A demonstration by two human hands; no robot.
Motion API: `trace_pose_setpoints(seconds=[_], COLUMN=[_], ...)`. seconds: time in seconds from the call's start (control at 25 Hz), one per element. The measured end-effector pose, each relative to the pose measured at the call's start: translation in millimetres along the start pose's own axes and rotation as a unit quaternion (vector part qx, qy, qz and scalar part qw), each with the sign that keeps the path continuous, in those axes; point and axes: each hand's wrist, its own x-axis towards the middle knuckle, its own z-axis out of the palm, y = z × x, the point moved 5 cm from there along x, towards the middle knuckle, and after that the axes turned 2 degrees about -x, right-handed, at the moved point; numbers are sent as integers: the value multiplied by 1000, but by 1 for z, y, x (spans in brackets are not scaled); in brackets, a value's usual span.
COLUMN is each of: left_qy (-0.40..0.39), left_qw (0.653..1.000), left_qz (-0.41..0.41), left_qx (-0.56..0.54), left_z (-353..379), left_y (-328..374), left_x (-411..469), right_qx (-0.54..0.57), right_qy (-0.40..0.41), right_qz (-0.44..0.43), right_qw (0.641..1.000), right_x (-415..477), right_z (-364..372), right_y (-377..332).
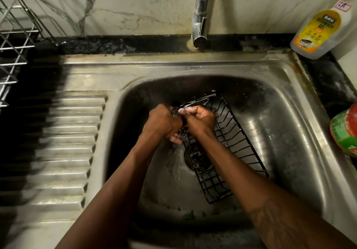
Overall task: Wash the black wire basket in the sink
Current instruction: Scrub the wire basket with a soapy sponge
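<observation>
A long black wire basket (229,142) lies tilted inside the steel sink (280,125), its near end over the drain and its far end raised. White suds cling to its far rim. My left hand (163,124) grips the basket's far left corner. My right hand (201,119) is closed on the same corner from the right, fingers foamy; whether it also holds a scrubber is hidden.
A chrome tap (201,16) stands behind the sink, with no water visible. A dishwash gel bottle (320,30) leans at the back right. A green and red container (345,132) sits at the right edge. A wire dish rack (15,41) stands left above the ribbed drainboard (67,148).
</observation>
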Motion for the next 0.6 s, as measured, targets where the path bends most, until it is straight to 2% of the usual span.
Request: trace_pose_setpoints(seconds=[0.08,0.12,0.2,0.28,0.32,0.44,0.6], left_qy=[-9,-12,-16,-19,-16,-15,6], left_qw=[1000,1000,1000,1000,1000,999,1000], left_qz=[5,2,-4,2,3,3,-12], left_qx=[-11,-17,-17,-21,-21,-34,-24], left_z=[0,-1,-1,1,1,3,2], left_y=[1,2,2,1,0,3,7], left_x=[-3,-4,-5,-6,-4,-7,-12], right_qx=[57,41,-61,-157,-216,-411,-537], right_qy=[-14,-21,-25,-44,-61,-77,-46], right_qz=[25,27,19,-38,-93,-223,-286], right_qw=[998,999,998,986,970,881,792], right_x=[3,5,7,6,5,2,2], right_z=[-1,-2,-4,-7,-7,-7,-12], right_y=[2,3,11,13,9,-3,-11])
